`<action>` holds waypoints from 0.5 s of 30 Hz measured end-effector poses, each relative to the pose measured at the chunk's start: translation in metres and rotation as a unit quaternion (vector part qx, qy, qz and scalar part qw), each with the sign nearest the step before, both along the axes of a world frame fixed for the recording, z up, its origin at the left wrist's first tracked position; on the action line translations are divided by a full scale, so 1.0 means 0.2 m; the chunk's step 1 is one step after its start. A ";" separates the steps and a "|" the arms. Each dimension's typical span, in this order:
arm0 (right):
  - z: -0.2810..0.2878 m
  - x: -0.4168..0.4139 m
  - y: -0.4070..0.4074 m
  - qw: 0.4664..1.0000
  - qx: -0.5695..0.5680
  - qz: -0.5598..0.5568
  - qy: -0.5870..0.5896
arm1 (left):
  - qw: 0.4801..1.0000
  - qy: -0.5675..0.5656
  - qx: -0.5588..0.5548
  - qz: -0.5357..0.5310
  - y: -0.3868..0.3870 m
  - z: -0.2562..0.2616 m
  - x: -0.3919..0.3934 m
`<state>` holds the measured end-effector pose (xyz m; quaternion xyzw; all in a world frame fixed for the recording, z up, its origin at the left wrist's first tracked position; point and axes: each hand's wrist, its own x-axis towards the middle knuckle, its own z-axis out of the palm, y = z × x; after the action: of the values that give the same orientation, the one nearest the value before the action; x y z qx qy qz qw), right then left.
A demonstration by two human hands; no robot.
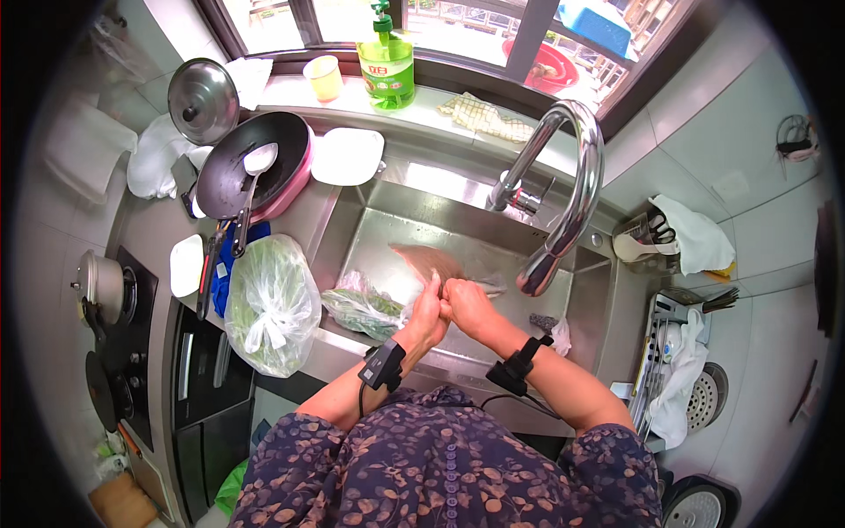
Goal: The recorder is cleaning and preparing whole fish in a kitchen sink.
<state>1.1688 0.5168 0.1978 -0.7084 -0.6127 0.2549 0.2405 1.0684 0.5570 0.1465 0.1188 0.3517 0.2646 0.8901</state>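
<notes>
Over the stainless steel sink (383, 228), my left hand (426, 318) and my right hand (470, 307) meet, fingers closed on a thin pinkish-brown item (428, 260), apparently a plastic bag. It spreads out beyond my knuckles; what it contains cannot be made out. A clear plastic bag of leafy greens (363, 307) lies in the sink to the left of my hands. Toward the sink's right side rest a dark scouring pad (542, 322) and a crumpled whitish plastic bag (561, 336).
A chrome faucet (584, 158) arches over the sink's right part. Left stand a knotted bag of greens (274, 303) and a wok (264, 132) with a ladle (254, 178). Green dish soap (386, 72) is on the sill. A dish rack (660, 356) stands right.
</notes>
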 end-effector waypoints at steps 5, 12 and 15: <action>-0.07 0.05 -0.11 0.999 -0.015 0.000 0.049 | 0.999 -0.009 -0.035 0.018 -0.11 0.00 0.02; -0.15 0.21 -0.25 0.967 -0.037 -0.065 0.242 | 0.996 -0.062 -0.021 0.053 -0.17 0.08 0.01; -0.08 0.19 -0.27 0.968 0.035 -0.050 0.244 | 0.995 -0.059 -0.015 0.074 -0.18 0.10 0.01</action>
<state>1.2076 0.4629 0.1817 -0.6455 -0.5080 0.3862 0.4196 1.0714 0.5207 0.1656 0.0635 0.3102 0.3310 0.8889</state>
